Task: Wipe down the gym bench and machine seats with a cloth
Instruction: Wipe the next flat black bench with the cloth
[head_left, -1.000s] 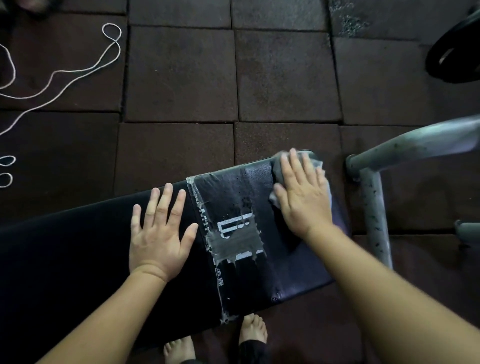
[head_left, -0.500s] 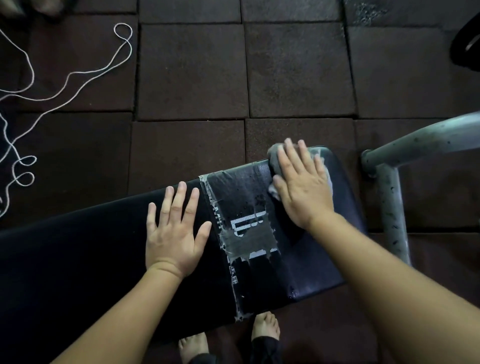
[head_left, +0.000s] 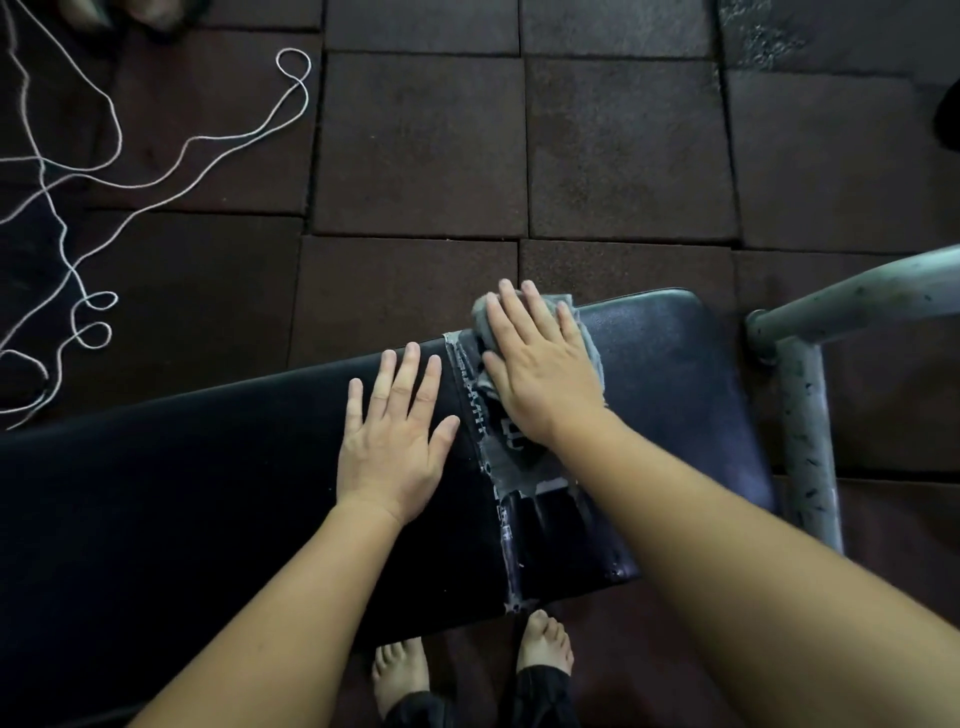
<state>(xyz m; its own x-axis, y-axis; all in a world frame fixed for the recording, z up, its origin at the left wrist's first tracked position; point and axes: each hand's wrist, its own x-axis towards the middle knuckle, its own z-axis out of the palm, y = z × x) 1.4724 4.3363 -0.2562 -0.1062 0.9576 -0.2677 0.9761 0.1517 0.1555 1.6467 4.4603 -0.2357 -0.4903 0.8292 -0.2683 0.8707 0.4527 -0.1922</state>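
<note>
A black padded gym bench (head_left: 675, 379) runs across the lower half of the view, with a worn strip of grey tape (head_left: 511, 470) across it. My right hand (head_left: 540, 364) lies flat with straight fingers on a grey cloth (head_left: 589, 343), pressing it on the pad near the far edge, over the top of the tape. Most of the cloth is hidden under the palm. My left hand (head_left: 395, 441) rests flat with spread fingers on the pad just left of the tape, holding nothing.
A grey metal frame tube (head_left: 805, 447) stands close to the bench's right end. A white cord (head_left: 171, 150) lies looped on the dark rubber floor tiles (head_left: 623, 145) at the left. My bare feet (head_left: 545, 642) are under the bench's near edge.
My right hand has slid the cloth leftward along the far edge of the pad, from near the right end to over the tape. My left hand has stayed flat on the pad.
</note>
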